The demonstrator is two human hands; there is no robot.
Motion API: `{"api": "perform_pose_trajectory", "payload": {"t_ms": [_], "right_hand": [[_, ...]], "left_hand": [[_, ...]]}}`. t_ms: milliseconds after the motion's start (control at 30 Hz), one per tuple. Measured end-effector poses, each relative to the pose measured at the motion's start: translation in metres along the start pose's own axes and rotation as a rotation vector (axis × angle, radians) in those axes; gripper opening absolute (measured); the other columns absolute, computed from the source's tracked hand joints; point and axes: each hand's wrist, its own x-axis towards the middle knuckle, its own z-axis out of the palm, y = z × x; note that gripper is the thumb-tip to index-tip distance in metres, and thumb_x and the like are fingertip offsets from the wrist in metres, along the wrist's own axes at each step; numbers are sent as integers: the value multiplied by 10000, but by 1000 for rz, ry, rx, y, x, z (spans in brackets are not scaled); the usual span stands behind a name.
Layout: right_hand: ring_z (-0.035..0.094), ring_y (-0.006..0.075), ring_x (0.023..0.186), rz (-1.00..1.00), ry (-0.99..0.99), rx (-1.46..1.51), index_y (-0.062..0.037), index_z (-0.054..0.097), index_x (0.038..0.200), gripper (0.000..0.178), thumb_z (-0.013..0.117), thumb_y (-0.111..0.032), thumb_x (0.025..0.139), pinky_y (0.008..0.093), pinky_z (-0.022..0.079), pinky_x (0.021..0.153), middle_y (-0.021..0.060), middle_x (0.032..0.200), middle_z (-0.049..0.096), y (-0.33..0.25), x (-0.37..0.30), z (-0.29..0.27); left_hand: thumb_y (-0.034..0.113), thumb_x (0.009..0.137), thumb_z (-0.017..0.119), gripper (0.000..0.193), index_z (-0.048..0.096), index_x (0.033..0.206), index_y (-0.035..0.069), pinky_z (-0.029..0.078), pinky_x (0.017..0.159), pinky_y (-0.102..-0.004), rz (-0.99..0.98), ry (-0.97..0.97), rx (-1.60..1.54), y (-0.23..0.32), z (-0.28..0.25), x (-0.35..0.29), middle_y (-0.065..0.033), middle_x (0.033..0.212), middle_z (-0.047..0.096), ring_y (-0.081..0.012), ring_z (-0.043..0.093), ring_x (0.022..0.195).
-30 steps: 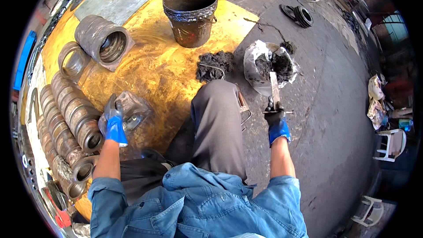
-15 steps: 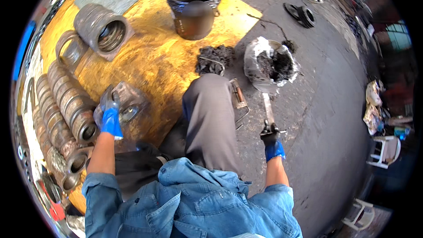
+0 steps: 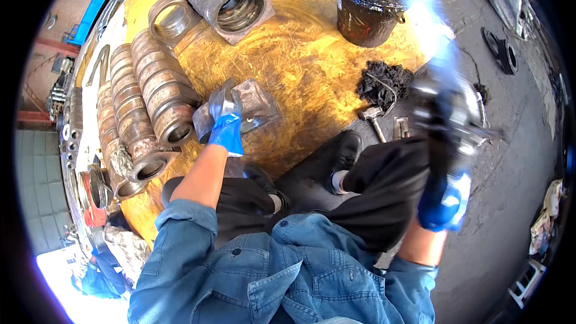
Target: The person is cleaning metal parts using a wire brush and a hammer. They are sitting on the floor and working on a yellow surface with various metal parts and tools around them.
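My left hand [image 3: 225, 105], in a blue-cuffed work glove, is closed on the side of a brownish metal part [image 3: 259, 101] with a flat flange, resting on the yellow floor. My right hand [image 3: 447, 144], gloved too and blurred by motion, is raised at the right. It grips a flat metal blade [image 3: 435, 30], smeared into a bright bluish streak reaching upward; a crosspiece shows near the hand. This arm and blade mostly hide the plastic-lined tub of black material behind them.
Rows of ribbed metal cylinders [image 3: 162, 93] lie at the left; a larger cylinder [image 3: 222, 0] and a ring [image 3: 172, 20] lie beyond. A dark bucket [image 3: 366, 15] stands ahead. Black fibrous material [image 3: 384, 83], a hammer [image 3: 373, 121] and black rings [image 3: 501, 51] lie on the floor.
My right hand has lifted the blade up from beside the tub. My left hand stays on the metal part. My view has shifted left, and my right knee has moved rightward.
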Motion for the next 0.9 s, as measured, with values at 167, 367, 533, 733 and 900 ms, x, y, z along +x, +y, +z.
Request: {"api": "perform_pose_trajectory", "payload": {"t_ms": [167, 367, 533, 733, 900], "right_hand": [[659, 183, 856, 175, -172, -422, -150, 659, 1342, 376, 580, -61, 986, 323, 538, 739, 58, 1015, 700, 203, -22, 56], [684, 368, 1088, 208, -555, -1153, -265, 604, 1391, 572, 645, -70, 855, 486, 550, 943, 151, 1185, 707, 306, -63, 41], [676, 369, 1097, 248, -595, -1151, -253, 604, 1407, 504, 655, -144, 917, 474, 541, 929, 164, 1188, 706, 294, -51, 65], [704, 355, 1021, 178, -733, -1300, -287, 560, 1436, 554, 565, -101, 914, 497, 567, 837, 128, 1070, 722, 302, -33, 65], [702, 369, 1004, 222, -844, -1386, -308, 551, 1466, 584, 552, -103, 920, 493, 566, 825, 144, 1042, 711, 288, -18, 73]], "left_hand": [[196, 899, 641, 374, 675, 1255, 88, 524, 941, -505, 15, 18, 53, 22, -4, 9, -198, 1091, 734, -395, 688, 1016], [212, 901, 644, 391, 668, 1268, 79, 512, 955, -516, -56, -88, 73, 30, -15, 10, -202, 1083, 730, -394, 681, 1020], [226, 910, 638, 424, 650, 1304, 70, 498, 965, -512, -89, -73, 89, 29, -9, 9, -213, 1089, 721, -417, 662, 1032], [254, 944, 596, 423, 646, 1315, 55, 480, 998, -520, -151, -155, 82, 42, -19, 17, -214, 1146, 708, -418, 636, 1086], [237, 952, 590, 409, 650, 1310, 49, 490, 1012, -508, -108, -166, 88, 51, -27, 22, -214, 1172, 706, -410, 641, 1104]]}}
